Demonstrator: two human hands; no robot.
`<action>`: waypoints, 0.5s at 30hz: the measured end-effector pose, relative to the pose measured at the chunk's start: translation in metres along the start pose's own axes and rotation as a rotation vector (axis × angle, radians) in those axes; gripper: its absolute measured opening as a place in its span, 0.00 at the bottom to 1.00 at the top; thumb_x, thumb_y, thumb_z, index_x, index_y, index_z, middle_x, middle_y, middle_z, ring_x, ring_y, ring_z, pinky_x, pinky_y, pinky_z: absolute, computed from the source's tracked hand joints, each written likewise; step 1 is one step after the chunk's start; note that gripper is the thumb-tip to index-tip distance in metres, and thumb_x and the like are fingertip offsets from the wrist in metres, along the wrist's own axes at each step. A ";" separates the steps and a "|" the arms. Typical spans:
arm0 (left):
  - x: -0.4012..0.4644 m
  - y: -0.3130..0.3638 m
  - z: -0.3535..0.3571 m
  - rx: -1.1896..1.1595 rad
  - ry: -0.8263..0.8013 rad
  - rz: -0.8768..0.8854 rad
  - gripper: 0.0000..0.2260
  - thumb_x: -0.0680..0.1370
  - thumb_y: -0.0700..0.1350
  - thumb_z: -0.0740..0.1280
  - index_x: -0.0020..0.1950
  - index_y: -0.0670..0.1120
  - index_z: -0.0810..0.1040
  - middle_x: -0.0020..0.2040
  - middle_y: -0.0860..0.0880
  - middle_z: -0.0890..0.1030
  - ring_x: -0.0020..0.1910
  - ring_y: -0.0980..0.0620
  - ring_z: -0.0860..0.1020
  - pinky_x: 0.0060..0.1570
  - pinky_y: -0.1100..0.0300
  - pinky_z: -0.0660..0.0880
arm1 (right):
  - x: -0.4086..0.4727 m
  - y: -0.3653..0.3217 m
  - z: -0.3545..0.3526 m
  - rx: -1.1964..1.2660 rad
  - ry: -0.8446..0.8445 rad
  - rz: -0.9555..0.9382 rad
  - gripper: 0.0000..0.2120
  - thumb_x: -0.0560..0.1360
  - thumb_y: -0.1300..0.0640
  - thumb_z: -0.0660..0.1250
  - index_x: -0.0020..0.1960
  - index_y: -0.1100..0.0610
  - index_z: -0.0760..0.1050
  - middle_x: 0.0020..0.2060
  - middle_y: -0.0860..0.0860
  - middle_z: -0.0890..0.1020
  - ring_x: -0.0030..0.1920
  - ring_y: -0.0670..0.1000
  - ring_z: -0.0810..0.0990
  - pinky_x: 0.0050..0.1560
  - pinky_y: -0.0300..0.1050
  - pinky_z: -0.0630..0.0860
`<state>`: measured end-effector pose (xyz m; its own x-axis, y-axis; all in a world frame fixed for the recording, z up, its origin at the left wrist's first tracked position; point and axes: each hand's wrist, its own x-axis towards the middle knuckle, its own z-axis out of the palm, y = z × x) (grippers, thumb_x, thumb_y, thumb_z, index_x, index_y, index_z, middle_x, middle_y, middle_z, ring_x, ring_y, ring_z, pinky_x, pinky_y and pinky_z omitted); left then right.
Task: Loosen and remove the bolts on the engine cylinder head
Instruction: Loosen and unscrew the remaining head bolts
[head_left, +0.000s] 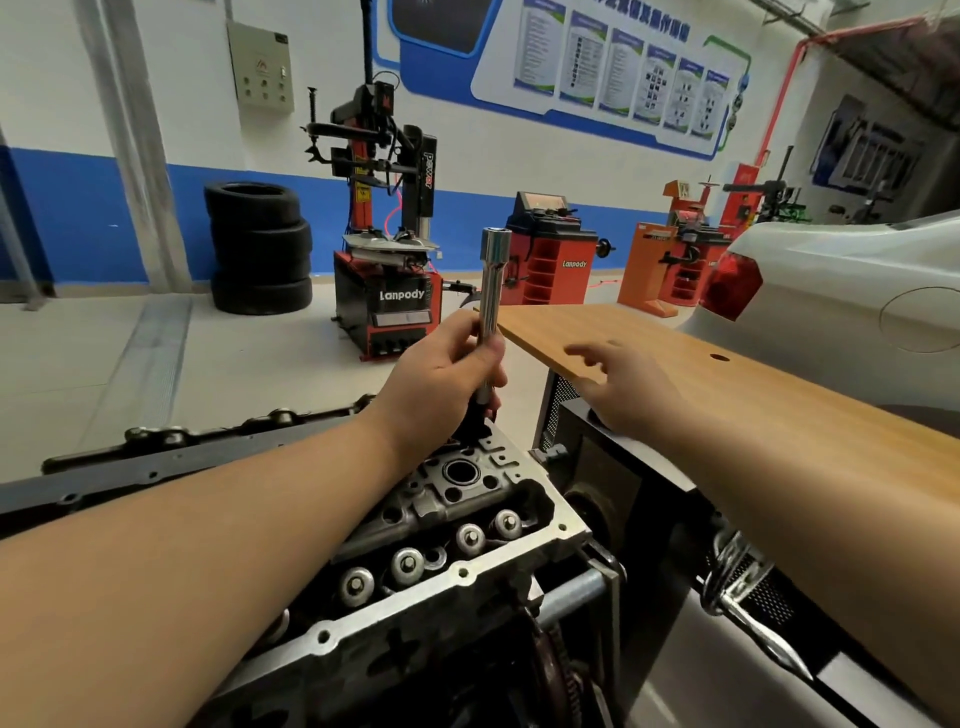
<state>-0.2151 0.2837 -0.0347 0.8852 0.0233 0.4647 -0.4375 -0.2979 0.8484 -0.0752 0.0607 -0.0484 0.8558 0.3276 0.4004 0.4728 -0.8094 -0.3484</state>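
**Socket Tool Held Upright Over Cylinder Head; Right Hand Free**

While the frame is taken from head height, the nearest item noted is the engine cylinder head (441, 535), which lies in the lower centre with its upper face exposed. A row of round valve-spring caps (408, 565) is seen along its near side, and a dark round bore (460, 472) is seen toward its far end. A chain (737, 571) is observed hanging just to the right of the engine, with a pointed metal tip below it.

Above the far end of the head, a long chrome socket tool (489, 306) is held upright, its open socket end uppermost. The left hand (441, 374) is wrapped around the lower part of its shaft, fingers and thumb curled about it. The tool's lower black end is seen at the far edge of the head; whether it is seated on a bolt cannot be told.

The right hand (623, 387) is held over the near edge of a wooden tabletop (727, 395), fingers spread and slightly blurred, gripping nothing.

Further back, a red and black tyre changer (387, 291) is noted on the floor, with a stack of tyres (260, 249) to its left. A red wheel balancer (550, 254) stands beyond the tabletop. A white car (857, 291) is recorded at the right, and posters (613, 73) are mounted on the rear wall.
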 end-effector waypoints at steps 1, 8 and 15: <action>0.000 0.000 0.000 -0.019 0.027 -0.001 0.08 0.88 0.49 0.62 0.57 0.47 0.78 0.49 0.37 0.82 0.46 0.41 0.83 0.51 0.47 0.84 | -0.010 -0.023 -0.001 0.264 0.055 0.003 0.17 0.82 0.55 0.69 0.69 0.45 0.79 0.56 0.46 0.83 0.53 0.47 0.83 0.47 0.40 0.79; 0.001 -0.002 0.002 0.039 0.138 0.056 0.12 0.84 0.54 0.68 0.56 0.48 0.85 0.54 0.45 0.83 0.55 0.45 0.82 0.58 0.52 0.81 | -0.080 -0.100 0.013 0.876 -0.051 -0.079 0.18 0.76 0.47 0.76 0.64 0.45 0.80 0.51 0.43 0.87 0.51 0.41 0.86 0.49 0.39 0.81; 0.002 -0.004 -0.002 -0.052 0.164 0.062 0.08 0.85 0.48 0.68 0.57 0.47 0.86 0.49 0.50 0.87 0.50 0.49 0.86 0.51 0.54 0.83 | -0.050 -0.110 0.015 0.867 0.051 -0.271 0.02 0.77 0.55 0.77 0.50 0.52 0.86 0.36 0.43 0.86 0.39 0.45 0.86 0.38 0.40 0.79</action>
<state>-0.2119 0.2865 -0.0370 0.8203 0.1627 0.5482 -0.5021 -0.2541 0.8267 -0.1667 0.1410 -0.0422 0.6917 0.4145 0.5914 0.6662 -0.0503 -0.7440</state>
